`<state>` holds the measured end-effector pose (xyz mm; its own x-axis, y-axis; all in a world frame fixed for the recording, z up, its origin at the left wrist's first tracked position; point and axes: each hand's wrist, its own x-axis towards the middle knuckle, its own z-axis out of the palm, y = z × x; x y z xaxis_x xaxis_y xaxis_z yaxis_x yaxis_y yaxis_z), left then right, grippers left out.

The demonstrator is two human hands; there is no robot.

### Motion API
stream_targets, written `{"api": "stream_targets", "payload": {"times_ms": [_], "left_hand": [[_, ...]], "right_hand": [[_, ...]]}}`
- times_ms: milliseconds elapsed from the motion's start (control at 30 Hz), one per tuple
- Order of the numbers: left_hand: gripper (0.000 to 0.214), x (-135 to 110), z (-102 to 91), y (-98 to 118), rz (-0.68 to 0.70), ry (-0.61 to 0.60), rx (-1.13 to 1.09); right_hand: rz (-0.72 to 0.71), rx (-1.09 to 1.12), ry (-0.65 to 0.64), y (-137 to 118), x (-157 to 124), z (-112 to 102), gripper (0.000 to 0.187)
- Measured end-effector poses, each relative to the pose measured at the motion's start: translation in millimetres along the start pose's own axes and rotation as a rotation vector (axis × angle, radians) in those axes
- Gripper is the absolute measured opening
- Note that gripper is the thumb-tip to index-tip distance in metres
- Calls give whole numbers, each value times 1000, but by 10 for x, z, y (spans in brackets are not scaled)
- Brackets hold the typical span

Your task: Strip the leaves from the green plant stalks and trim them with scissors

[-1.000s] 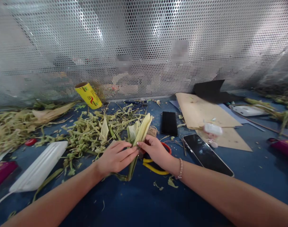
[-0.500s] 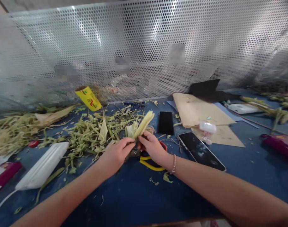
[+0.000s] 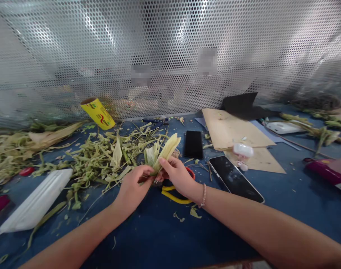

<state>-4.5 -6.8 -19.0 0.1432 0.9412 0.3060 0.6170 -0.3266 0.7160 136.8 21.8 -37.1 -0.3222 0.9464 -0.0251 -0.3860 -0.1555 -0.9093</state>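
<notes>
A pale yellow-green corn husk (image 3: 170, 145), folded lengthwise, points up and away between my hands. My right hand (image 3: 176, 173) is closed on its lower part, thumb pressed along the near side. At the bottom end my left hand (image 3: 137, 183) pinches, its fingertips partly hidden. A whiter, wider piece of husk (image 3: 151, 154) stands just left of the held one. Under my right hand lie red and yellow handles (image 3: 176, 197) of some tool, mostly covered.
Shredded plant scraps (image 3: 94, 157) spread over the left of the blue table (image 3: 159, 235). A yellow tube (image 3: 98, 114) leans near the perforated metal screen (image 3: 170, 48). Two phones (image 3: 193, 144), brown paper (image 3: 229, 129) and a clear-white case (image 3: 242, 150) lie to the right; a white power strip (image 3: 37, 201) is at left.
My right thumb has slid up onto the husk, and the husk looks opened wider. My left fingers have curled more at its base. The whole view has shifted slightly.
</notes>
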Motion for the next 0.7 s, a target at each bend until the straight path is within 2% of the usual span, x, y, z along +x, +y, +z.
{"api": "stream_targets", "payload": {"times_ms": [167, 300, 467, 600, 700], "left_hand": [[12, 103, -72, -45, -193, -98, -211], [15, 130, -111, -90, -221, -134, -277], [8, 75, -104, -91, -64, -49, -42], [12, 55, -83, -162, 185, 88, 145], [21, 50, -80, -198, 354, 136, 242]], "right_hand": [[42, 22, 46, 48, 29, -9, 43], [38, 36, 77, 50, 41, -19, 37], [-21, 52, 141, 2, 30, -42, 31], [-25, 46, 122, -12, 9, -40, 34], [-41, -20, 97, -8, -7, -34, 33]]}}
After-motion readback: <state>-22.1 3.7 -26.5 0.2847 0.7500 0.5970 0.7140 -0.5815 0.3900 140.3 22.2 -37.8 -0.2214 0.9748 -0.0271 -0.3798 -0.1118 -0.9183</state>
